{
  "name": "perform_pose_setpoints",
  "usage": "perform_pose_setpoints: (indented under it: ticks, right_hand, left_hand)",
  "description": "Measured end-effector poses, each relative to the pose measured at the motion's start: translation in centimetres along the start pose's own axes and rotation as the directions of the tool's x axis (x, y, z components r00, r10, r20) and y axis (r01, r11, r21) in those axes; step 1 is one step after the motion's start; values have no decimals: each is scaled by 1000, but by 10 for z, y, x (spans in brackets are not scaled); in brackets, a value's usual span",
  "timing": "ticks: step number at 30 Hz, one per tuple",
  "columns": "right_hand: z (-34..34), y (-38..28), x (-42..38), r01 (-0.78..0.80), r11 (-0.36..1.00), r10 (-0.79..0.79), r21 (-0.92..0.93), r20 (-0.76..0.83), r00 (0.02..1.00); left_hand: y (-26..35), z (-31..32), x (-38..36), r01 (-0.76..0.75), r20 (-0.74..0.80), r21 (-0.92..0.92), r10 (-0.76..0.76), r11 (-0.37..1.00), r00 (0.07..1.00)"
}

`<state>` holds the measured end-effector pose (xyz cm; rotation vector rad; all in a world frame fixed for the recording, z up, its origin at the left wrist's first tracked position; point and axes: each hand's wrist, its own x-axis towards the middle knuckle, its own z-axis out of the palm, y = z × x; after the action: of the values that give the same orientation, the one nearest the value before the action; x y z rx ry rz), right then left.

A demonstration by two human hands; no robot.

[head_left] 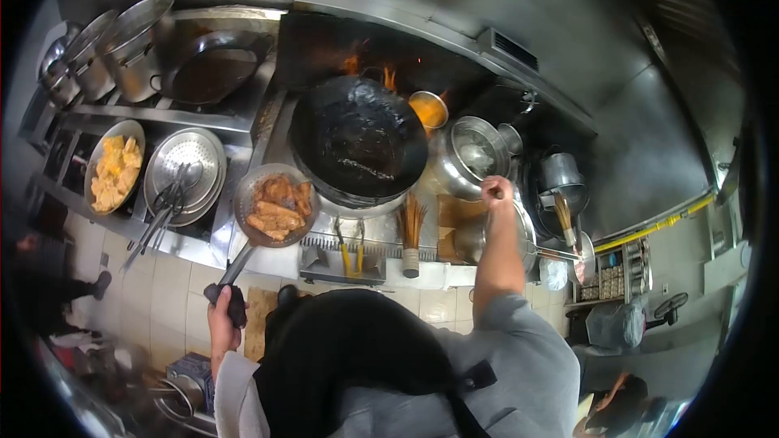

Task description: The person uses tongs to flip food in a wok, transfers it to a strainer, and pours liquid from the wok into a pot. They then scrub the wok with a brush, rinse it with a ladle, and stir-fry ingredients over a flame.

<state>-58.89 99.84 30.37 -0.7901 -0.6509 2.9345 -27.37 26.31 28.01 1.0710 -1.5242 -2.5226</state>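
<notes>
My left hand (pixel 225 318) is closed round the cloth-wrapped handle of a wok (pixel 243 231), which holds browned pieces of food (pixel 280 207). A large black wok (pixel 357 142) sits over the burner, with flames behind it and a dark, shiny inside. My right hand (pixel 497 191) is closed at the front edge of a metal pot (pixel 479 148) that has liquid in it; what its fingers grip is too small to make out. Near that pot stands a small container of orange-yellow contents (pixel 428 110).
Tongs (pixel 351 251) and a bamboo brush (pixel 412 235) lie along the front edge. Perforated trays (pixel 174 166), a pan of yellow food (pixel 115 170), a dark pan (pixel 213 73) and tall pots (pixel 134 49) stand left. Another person (pixel 621 405) is at lower right.
</notes>
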Motion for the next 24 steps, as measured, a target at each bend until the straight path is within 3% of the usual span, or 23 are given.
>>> perform_pose_setpoints:
  ticks: [1, 3, 4, 5, 8, 10, 11, 13, 15, 16, 17, 18, 19, 20, 24]
  right_hand:
    - [12, 0, -3, 50, 998, -49, 47, -17, 999]
    - [37, -4, -8, 16, 997, -10, -76, 72, 997]
    - [54, -8, -4, 8, 994, -5, -112, 28, 1000]
    - [69, -7, 2, 98, 969, -79, -228, 91, 993]
    - [158, 18, 12, 114, 964, -113, -241, 19, 993]
    - [188, 23, 67, -79, 986, 68, -145, -81, 994]
    - [205, 41, 74, -103, 990, 98, -92, -57, 994]
    - [215, 66, 103, -188, 969, 188, -163, -10, 982]
    - [198, 93, 103, 32, 814, -40, -579, -1, 999]
    - [184, 100, 88, 19, 817, -32, -577, -12, 999]
    - [166, 102, 65, 152, 354, -264, -923, 58, 963]
    - [146, 105, 41, 150, -240, -406, -959, 239, 882]
    - [114, 103, 27, 78, -432, -524, -899, 320, 789]
    - [83, 95, 22, -32, -595, -604, -803, 420, 677]
    - [16, 50, 31, -171, -569, -650, -804, 313, 693]
  left_hand:
    - [2, -4, 0, -2, -18, -2, 2, 1000, 1000]
    - [5, -7, 4, 2, 62, -26, 0, 1000, 998]
    - [5, -7, 6, -2, 47, -28, 3, 1000, 999]
    - [5, -7, 10, -5, 49, -28, 6, 1000, 999]
    - [7, 3, 18, -26, 82, -61, 31, 998, 996]
    - [18, 21, 14, -33, 107, -24, 35, 999, 994]
    - [19, 28, 15, -33, 117, -32, 36, 999, 992]
    - [19, 35, 14, -16, 123, -8, 17, 1000, 992]
    - [18, 38, 10, -9, 104, 0, 9, 1000, 995]
    - [18, 37, 8, -3, 96, 10, 2, 1000, 995]
    - [17, 33, 6, 3, 94, 19, -5, 1000, 996]
    - [15, 28, 5, -26, 64, 4, 25, 1000, 998]
    - [14, 26, 5, -57, 39, -13, 58, 998, 998]
    - [11, 23, 5, -121, 41, -35, 123, 992, 992]
    - [19, 20, 5, -15, 67, 10, 15, 1000, 998]
